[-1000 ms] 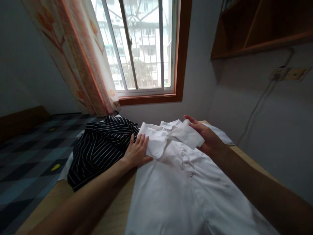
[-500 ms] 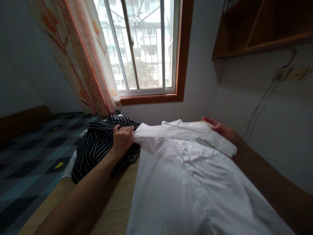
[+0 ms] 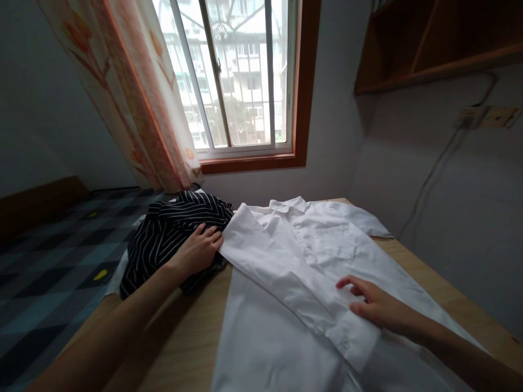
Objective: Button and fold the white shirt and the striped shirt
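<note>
A white button-up shirt (image 3: 322, 245) lies front up on a wooden table (image 3: 196, 348), collar toward the window. Its left sleeve (image 3: 286, 277) is folded diagonally across the chest, cuff toward me. My left hand (image 3: 198, 250) pinches the shirt's left shoulder where the sleeve folds, resting against a black striped garment (image 3: 171, 239). My right hand (image 3: 378, 305) lies on the shirt beside the sleeve's cuff, fingers loosely spread and flat on the cloth.
The striped garment is heaped at the table's left rear corner. Behind are a window (image 3: 237, 76) with a patterned curtain (image 3: 139, 103), a wall shelf (image 3: 429, 43) at upper right, and a cable down the right wall. A checked bedspread (image 3: 53, 261) lies to the left.
The sleeve, held stretched across the shoulders, has been swung down and laid diagonally over the shirt front. My right hand came toward me with the cuff and now rests flat.
</note>
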### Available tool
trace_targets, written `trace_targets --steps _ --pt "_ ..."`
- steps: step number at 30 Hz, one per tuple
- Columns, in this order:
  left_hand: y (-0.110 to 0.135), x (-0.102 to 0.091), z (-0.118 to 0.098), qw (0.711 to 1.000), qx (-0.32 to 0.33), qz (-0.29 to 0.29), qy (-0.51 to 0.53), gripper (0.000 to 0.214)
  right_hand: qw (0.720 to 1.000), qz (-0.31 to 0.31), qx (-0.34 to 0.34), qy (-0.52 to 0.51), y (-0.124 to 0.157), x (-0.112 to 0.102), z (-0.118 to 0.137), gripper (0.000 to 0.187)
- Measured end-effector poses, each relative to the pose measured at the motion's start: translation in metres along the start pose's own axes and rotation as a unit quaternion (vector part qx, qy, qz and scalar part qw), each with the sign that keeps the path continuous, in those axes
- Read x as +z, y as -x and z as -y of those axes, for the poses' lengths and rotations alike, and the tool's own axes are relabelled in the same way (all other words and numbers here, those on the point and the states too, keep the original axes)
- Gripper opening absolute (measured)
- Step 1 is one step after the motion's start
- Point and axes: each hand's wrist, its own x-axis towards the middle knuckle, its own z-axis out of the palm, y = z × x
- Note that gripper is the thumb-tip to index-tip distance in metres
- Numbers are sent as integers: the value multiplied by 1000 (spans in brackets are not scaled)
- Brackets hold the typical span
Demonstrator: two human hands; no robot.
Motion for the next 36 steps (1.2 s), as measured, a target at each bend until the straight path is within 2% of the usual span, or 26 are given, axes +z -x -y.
trace_targets --steps 2,4,7,8,10,12,14,17,20,25,27,28,29,30,31,32,33,34,35,36 --pt "-8 -15 -5 999 -33 23 7 31 991 -6 -28 132 -4 -5 1 38" --pt "-26 -28 -16 997 -76 1 17 37 971 -57 -68 221 -15 -7 9 35" --pt "-66 -29 -42 992 -108 -45 51 54 935 -145 -186 263 -46 7 37 40" --pt "-81 -22 -51 991 -107 -37 65 56 925 -146 -232 264 -59 17 47 44" --pt "-106 1 -67 989 -113 18 95 62 910 -103 -293 276 -82 41 65 60" --pt "-122 30 -72 982 -137 77 106 70 903 -36 -311 294 -100 65 72 71" --pt "-128 57 -68 972 -179 110 106 78 901 21 -305 307 -107 81 70 75" --pt "-128 85 -54 951 -234 147 138 88 903 57 -296 306 -100 88 60 76" --pt "-126 99 -48 936 -256 165 175 93 907 68 -293 294 -81 84 54 79" --pt "-127 106 -50 935 -270 140 182 92 921 126 -276 245 -41 77 45 91" --pt "-128 104 -49 936 -270 138 180 90 929 152 -275 195 -32 70 34 88" --pt "-129 102 -50 936 -272 137 177 89 940 145 -268 151 -32 62 28 85" --pt "-130 99 -52 936 -277 132 170 87 958 107 -251 89 -34 51 20 80" --pt "-130 95 -56 938 -282 118 162 84 974 33 -223 10 -40 36 12 75" --pt "-131 89 -63 942 -283 99 154 80 978 -71 -179 -81 -48 18 3 71" --pt "-132 83 -72 946 -275 78 150 76 953 -209 -123 -182 -59 -3 -5 69" --pt "-132 77 -83 952 -257 62 156 73 907 -316 -70 -271 -70 -26 -13 66" --pt "-133 72 -95 957 -228 56 172 71 853 -396 -11 -339 -82 -48 -22 63" --pt "-133 67 -108 960 -193 61 194 70 808 -446 54 -380 -93 -70 -30 61" --pt "-132 63 -119 960 -161 74 218 70 783 -459 110 -404 -103 -89 -37 59"
